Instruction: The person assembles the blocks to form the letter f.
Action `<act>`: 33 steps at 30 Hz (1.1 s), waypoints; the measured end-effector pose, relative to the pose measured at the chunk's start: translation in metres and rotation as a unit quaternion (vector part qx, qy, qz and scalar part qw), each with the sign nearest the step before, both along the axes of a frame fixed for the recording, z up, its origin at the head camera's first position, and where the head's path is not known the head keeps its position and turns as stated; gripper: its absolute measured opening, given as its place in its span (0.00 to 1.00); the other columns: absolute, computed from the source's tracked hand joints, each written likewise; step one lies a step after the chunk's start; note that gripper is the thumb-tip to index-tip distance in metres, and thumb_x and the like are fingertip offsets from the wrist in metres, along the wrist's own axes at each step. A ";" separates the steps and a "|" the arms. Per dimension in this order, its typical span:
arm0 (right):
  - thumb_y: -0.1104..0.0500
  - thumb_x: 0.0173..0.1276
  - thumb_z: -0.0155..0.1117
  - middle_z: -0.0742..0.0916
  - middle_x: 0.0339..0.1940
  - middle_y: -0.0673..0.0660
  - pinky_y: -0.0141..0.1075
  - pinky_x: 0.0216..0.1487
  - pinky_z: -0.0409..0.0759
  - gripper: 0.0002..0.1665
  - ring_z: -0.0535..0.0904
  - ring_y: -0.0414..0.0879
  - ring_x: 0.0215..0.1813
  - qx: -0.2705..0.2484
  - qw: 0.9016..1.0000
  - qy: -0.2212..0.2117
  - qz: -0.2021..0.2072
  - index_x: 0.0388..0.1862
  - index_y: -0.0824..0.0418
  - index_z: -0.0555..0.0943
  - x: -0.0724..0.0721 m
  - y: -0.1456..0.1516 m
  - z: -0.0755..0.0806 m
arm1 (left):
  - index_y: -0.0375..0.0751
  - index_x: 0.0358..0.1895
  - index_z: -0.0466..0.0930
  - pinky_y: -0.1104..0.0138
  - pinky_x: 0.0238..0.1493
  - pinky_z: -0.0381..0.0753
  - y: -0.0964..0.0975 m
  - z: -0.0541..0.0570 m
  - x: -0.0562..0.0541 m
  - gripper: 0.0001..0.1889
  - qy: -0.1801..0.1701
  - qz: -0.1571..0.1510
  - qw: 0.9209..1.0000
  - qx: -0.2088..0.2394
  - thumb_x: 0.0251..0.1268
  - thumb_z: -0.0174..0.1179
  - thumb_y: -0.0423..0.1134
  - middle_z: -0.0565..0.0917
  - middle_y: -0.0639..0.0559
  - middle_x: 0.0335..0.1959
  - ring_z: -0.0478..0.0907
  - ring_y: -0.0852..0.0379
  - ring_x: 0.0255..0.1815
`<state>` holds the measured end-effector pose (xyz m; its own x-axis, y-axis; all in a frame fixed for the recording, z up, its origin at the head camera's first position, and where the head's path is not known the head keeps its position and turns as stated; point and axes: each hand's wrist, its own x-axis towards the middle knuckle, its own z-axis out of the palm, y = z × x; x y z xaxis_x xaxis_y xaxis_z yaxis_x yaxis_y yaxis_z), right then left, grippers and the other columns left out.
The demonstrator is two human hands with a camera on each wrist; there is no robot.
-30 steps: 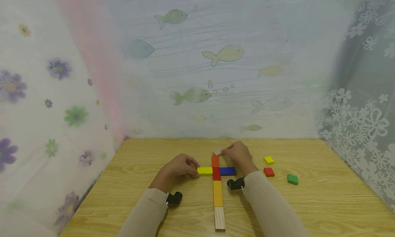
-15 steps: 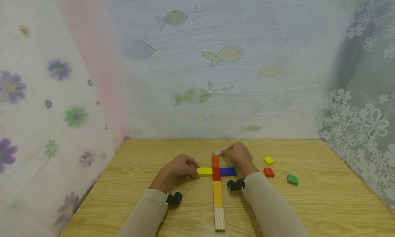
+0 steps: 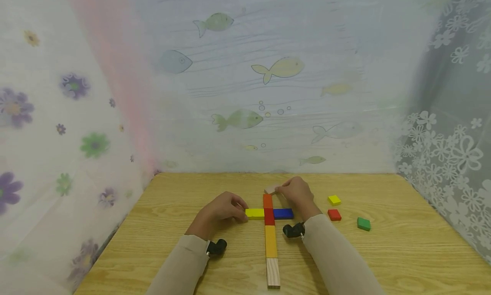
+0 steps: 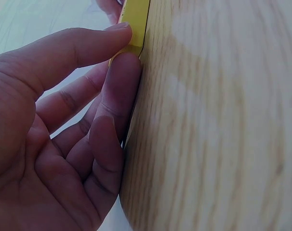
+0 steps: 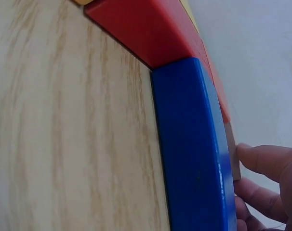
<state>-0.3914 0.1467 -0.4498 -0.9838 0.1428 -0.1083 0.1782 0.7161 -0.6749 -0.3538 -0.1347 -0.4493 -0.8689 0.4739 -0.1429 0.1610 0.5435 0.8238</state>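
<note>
Flat wooden blocks lie in a cross on the table. At its left arm, my left hand (image 3: pixel 224 207) holds the outer end of a yellow block (image 3: pixel 255 214), with thumb and fingertips right at that end in the left wrist view. My right hand (image 3: pixel 297 193) pinches a plain wood block (image 3: pixel 270 189) set at an angle beyond the orange-red block (image 3: pixel 267 201). A red block (image 3: pixel 269 217) forms the centre. To its right lies a blue block (image 3: pixel 283 214), large in the right wrist view. An amber block (image 3: pixel 270 241) and another plain block (image 3: pixel 273 273) run toward me.
Right of my right forearm lie three small loose blocks: yellow (image 3: pixel 334 200), red (image 3: pixel 334 215) and green (image 3: pixel 363 224). The wood-grain table (image 3: pixel 161 252) ends at the back against a fish-print curtain (image 3: pixel 238 73). Flowered sheets hang at both sides.
</note>
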 end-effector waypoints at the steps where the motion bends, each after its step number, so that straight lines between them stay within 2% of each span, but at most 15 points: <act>1: 0.41 0.64 0.74 0.90 0.47 0.54 0.45 0.42 0.74 0.21 0.81 0.52 0.47 0.000 1.000 -0.002 -0.001 0.43 0.55 0.92 0.000 0.000 0.000 | 0.39 0.52 0.88 0.63 0.40 0.83 0.000 0.000 0.000 0.19 0.000 0.000 1.000 0.000 0.57 0.77 0.39 0.90 0.51 0.34 0.86 0.55 0.33; 10: 0.40 0.64 0.74 0.90 0.48 0.54 0.44 0.42 0.76 0.22 0.81 0.52 0.47 0.007 1.000 0.002 0.003 0.45 0.56 0.92 0.001 0.000 0.000 | 0.39 0.52 0.87 0.63 0.40 0.84 0.000 0.000 0.000 0.19 -0.008 0.005 1.000 0.006 0.57 0.77 0.39 0.90 0.51 0.35 0.86 0.55 0.33; 21: 0.41 0.64 0.74 0.90 0.45 0.54 0.40 0.37 0.76 0.21 0.81 0.50 0.43 0.006 1.000 0.007 0.009 0.43 0.56 0.92 0.003 0.000 0.002 | 0.39 0.52 0.88 0.62 0.40 0.84 0.000 -0.001 -0.001 0.19 -0.008 0.002 1.000 0.006 0.57 0.77 0.39 0.90 0.50 0.35 0.86 0.55 0.33; 33: 0.41 0.65 0.74 0.90 0.46 0.54 0.40 0.39 0.77 0.21 0.82 0.51 0.44 0.007 1.000 0.011 0.010 0.43 0.56 0.92 0.003 0.001 0.000 | 0.39 0.52 0.87 0.63 0.39 0.83 -0.001 -0.002 -0.001 0.19 -0.011 -0.001 1.000 0.009 0.58 0.77 0.39 0.90 0.50 0.35 0.86 0.55 0.33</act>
